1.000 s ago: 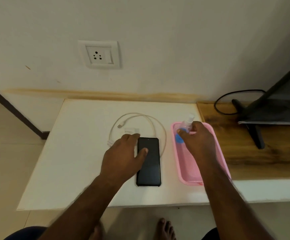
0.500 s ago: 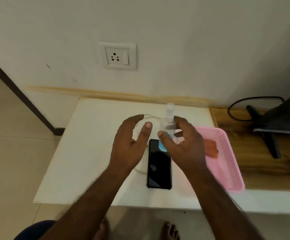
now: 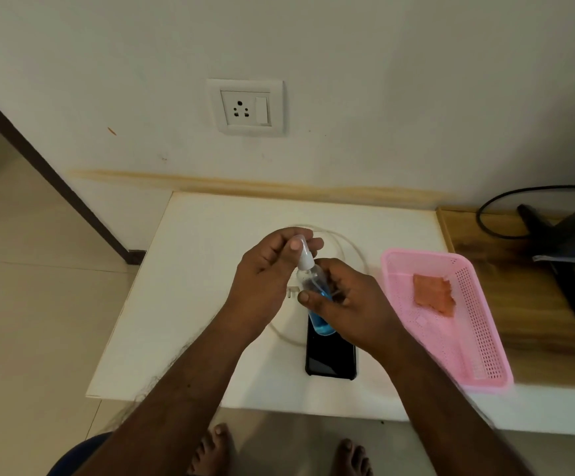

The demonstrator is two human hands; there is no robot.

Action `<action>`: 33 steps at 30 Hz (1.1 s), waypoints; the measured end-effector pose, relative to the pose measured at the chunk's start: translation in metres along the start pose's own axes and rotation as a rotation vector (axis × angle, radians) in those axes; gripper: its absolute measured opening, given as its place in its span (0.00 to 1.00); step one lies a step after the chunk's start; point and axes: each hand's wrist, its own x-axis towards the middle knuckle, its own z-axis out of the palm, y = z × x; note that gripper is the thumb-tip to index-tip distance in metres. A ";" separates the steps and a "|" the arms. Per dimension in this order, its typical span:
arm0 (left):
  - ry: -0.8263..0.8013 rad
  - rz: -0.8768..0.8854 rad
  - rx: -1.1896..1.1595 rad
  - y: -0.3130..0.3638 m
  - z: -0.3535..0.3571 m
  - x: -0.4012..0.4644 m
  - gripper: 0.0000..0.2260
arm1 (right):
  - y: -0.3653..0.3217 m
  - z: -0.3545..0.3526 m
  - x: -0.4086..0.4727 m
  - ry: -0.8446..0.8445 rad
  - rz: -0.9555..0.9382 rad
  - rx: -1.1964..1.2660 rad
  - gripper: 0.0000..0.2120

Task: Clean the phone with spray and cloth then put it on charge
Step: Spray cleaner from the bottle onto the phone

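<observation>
Overhead, the right hand (image 3: pixel 351 304) has its grip clenched around the spray bottle (image 3: pixel 313 293), held above the phone (image 3: pixel 330 353) lying on the white tabletop (image 3: pixel 193 286). Left hand (image 3: pixel 269 269) pinches the bottle's cap. An orange cloth (image 3: pixel 433 293) sits in the pink basket (image 3: pixel 485 355).

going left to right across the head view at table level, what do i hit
left hand → spray bottle → right hand → pink basket with the orange cloth in it → black stand on the wooden shelf. The phone and cable lie under the hands, so they are left out.
</observation>
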 end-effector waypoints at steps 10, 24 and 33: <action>0.347 0.145 0.052 0.010 -0.009 0.007 0.05 | 0.000 0.000 0.002 0.068 0.018 -0.134 0.26; -0.036 -0.177 1.156 -0.040 -0.047 -0.009 0.11 | 0.009 -0.017 0.006 0.393 0.033 -0.133 0.20; -0.003 -0.205 1.168 -0.060 -0.042 -0.005 0.16 | 0.014 -0.022 0.004 0.417 0.032 -0.121 0.22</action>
